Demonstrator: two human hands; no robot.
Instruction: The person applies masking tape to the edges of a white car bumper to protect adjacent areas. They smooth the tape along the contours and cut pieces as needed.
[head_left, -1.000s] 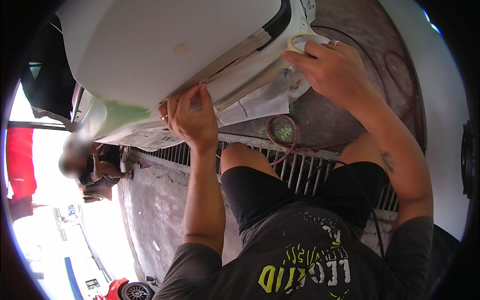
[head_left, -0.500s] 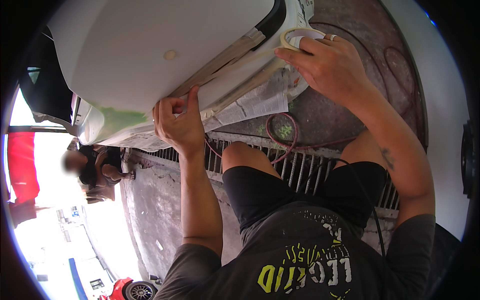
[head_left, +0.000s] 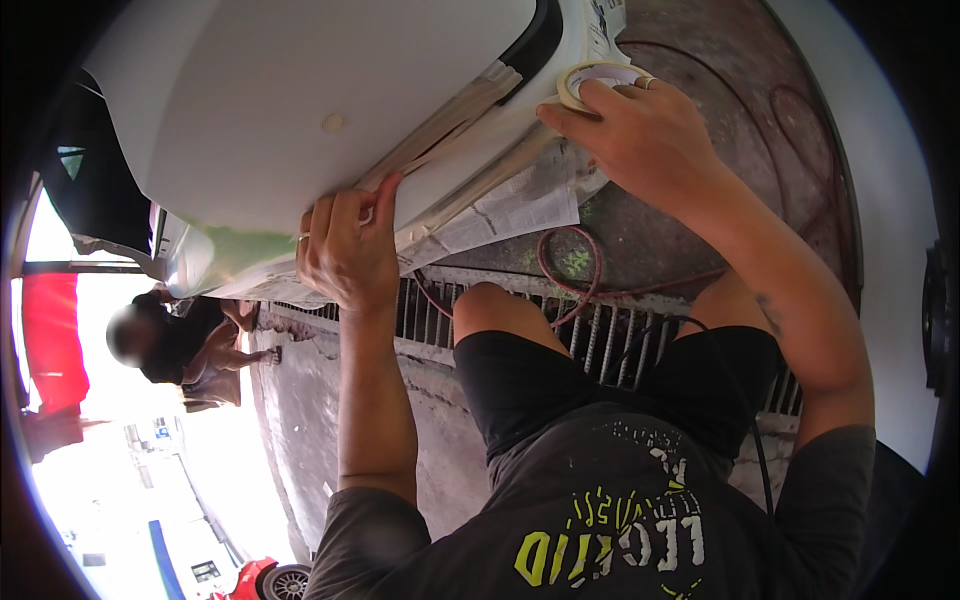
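Note:
In my right hand (head_left: 640, 120) is a roll of cream masking tape (head_left: 575, 90); the fingers reach through its ring and the thumb points left along the panel. My left hand (head_left: 350, 245) rests on the car's pale body panel (head_left: 270, 90). Its thumb is stretched against the panel edge, apart from the bent fingers, whose tips are partly hidden. Between the hands, strips of masking tape (head_left: 440, 125) run along a seam beside a black trim piece (head_left: 530, 45). Masking newspaper (head_left: 520, 205) hangs below the panel's edge.
A reddish hose (head_left: 598, 270) loops on the concrete floor near a metal drain grate (head_left: 610, 350). At the left, another person (head_left: 185, 335) sits low by the car. A red car's wheel (head_left: 285, 582) shows at lower left, and a pale surface (head_left: 890, 200) curves along the right.
My left hand has shifted slightly left, its fingers less curled over the panel. My right hand and the tape roll have moved a little left. The other person has changed posture.

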